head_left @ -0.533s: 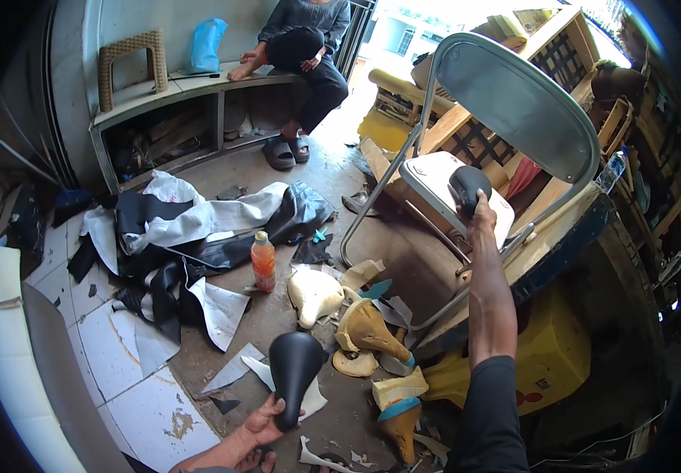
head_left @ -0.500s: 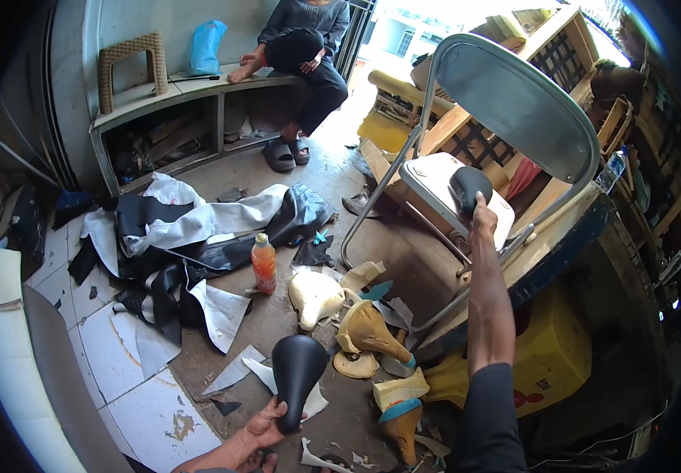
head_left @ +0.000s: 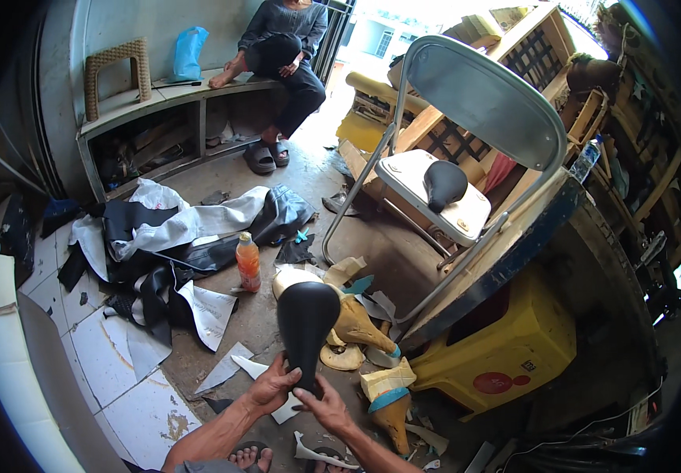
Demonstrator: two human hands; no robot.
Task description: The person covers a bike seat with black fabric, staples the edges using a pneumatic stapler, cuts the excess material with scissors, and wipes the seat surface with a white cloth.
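Note:
A black bicycle saddle (head_left: 309, 319) is held up in front of me, its wide end pointing away. My left hand (head_left: 272, 384) grips its narrow nose from the left side. My right hand (head_left: 326, 406) closes on the same nose from the right, its fingers near the left hand's fingertips. A second black saddle (head_left: 444, 185) rests on the white seat of a metal folding chair (head_left: 403, 169), out of both hands. Below the held saddle lie bare foam saddle cores (head_left: 360, 323) and another yellowish core with a blue band (head_left: 391, 410).
Black and white material scraps (head_left: 190, 225) cover the floor at left, beside an orange drink bottle (head_left: 248, 264). A yellow plastic stool (head_left: 506, 347) lies under a table edge at right. A person (head_left: 285, 59) sits on a bench (head_left: 171, 96) at the back.
My right hand has left the saddle on the chair and come back to the held saddle. That saddle has risen slightly. The whole view has shifted a little.

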